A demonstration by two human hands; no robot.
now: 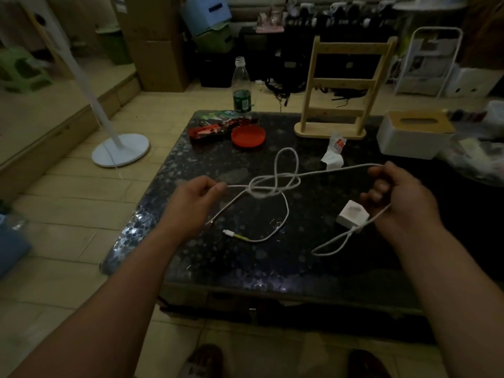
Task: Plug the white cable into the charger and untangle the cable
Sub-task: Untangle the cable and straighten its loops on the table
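A white cable (pixel 274 186) is stretched above the dark speckled table (pixel 245 268), knotted into loose loops in its middle. My left hand (pixel 192 204) pinches the cable left of the knot. My right hand (pixel 401 200) grips it at the right, and a loop hangs down below that hand. One free end with a yellow-marked connector (pixel 231 234) lies on the table. The white cube charger (pixel 353 215) sits by my right hand, with the cable meeting it at its lower edge; whether it is plugged in is unclear.
At the back of the table stand a wooden rack (pixel 341 88), a white tissue box with a wooden lid (pixel 414 135), a red lid (pixel 248 135), a red wrapper (pixel 212 130), a crumpled white packet (pixel 334 151) and a clear bottle (pixel 241 85). A white fan base (pixel 120 150) stands on the floor at left.
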